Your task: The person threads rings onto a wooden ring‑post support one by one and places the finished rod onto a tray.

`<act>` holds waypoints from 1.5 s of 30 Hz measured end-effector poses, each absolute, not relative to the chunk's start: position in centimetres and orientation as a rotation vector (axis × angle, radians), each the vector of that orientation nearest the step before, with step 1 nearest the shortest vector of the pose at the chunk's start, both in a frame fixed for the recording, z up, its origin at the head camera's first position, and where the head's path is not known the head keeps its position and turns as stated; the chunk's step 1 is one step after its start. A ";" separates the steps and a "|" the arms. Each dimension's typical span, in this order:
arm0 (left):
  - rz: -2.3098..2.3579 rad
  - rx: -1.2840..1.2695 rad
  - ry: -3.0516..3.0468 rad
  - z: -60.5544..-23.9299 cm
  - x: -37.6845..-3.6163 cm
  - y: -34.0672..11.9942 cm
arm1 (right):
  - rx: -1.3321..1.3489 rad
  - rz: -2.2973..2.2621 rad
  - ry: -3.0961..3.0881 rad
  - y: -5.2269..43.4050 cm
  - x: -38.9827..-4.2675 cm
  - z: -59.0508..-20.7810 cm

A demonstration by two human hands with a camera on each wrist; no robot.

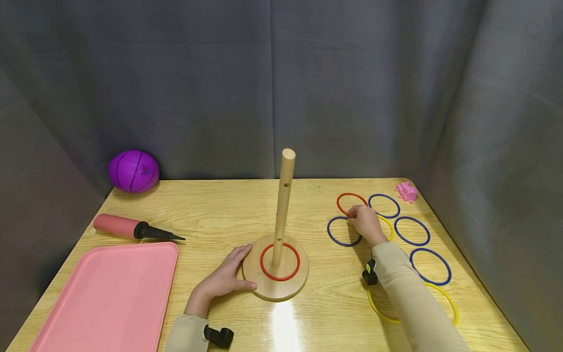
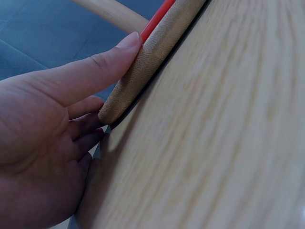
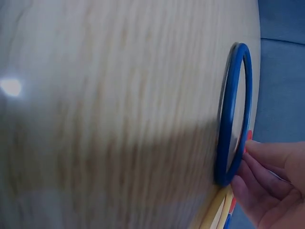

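Note:
A wooden peg stand stands mid-table, its upright post (image 1: pixel 283 205) rising from a round base (image 1: pixel 274 290). One red ring (image 1: pixel 281 279) lies around the post on that base. At the base's left edge, my left hand (image 1: pixel 224 277) holds the rim, thumb on top and fingers along the side. My right hand (image 1: pixel 366 223) pinches the near edge of another red ring (image 1: pixel 338 200) at the back right. Just in front of that ring lies a blue ring (image 1: pixel 328 231), close to my fingertips in the right wrist view. A yellow ring (image 1: pixel 393 230) is partly hidden beneath my right hand.
More blue rings (image 1: pixel 428 231) and a large yellow ring (image 1: pixel 456 313) lie on the right, near a pink toy piece (image 1: pixel 407 192). On the left are a pink tray (image 1: pixel 110 298), a hand pump (image 1: pixel 119 225) and a purple ball (image 1: pixel 133 171). Grey curtains (image 1: pixel 220 98) surround the table.

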State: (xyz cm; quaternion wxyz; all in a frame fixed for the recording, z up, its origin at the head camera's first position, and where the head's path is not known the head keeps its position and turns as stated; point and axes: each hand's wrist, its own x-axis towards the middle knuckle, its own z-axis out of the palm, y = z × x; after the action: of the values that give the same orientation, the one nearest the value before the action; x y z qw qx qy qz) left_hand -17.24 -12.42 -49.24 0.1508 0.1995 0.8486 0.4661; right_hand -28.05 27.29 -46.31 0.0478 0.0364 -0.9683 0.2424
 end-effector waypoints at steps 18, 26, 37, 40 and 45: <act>1.317 0.572 2.459 -49.2 -17.1 -12.5 | 0.041 0.605 -3.063 27.0 -27.7 -45.8; 1.322 0.566 2.453 -49.0 -17.1 -12.4 | 0.087 0.694 -3.007 27.3 -27.4 -46.1; 1.320 0.596 2.459 -49.1 -17.1 -12.6 | -0.014 1.101 -2.929 26.2 -26.6 -43.0; 1.312 0.588 2.460 -49.1 -17.1 -12.6 | -0.064 1.292 -2.878 25.6 -26.4 -41.4; 1.294 0.564 2.464 -49.2 -17.1 -12.5 | -0.087 1.580 -2.721 24.5 -25.9 -38.3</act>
State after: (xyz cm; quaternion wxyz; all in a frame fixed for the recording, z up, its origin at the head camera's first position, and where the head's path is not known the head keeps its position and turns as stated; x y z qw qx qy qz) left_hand -17.08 -12.51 -49.15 0.1505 0.1964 0.8579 0.4504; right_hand -25.89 24.48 -38.28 -0.0027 -0.0276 -0.8645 0.5019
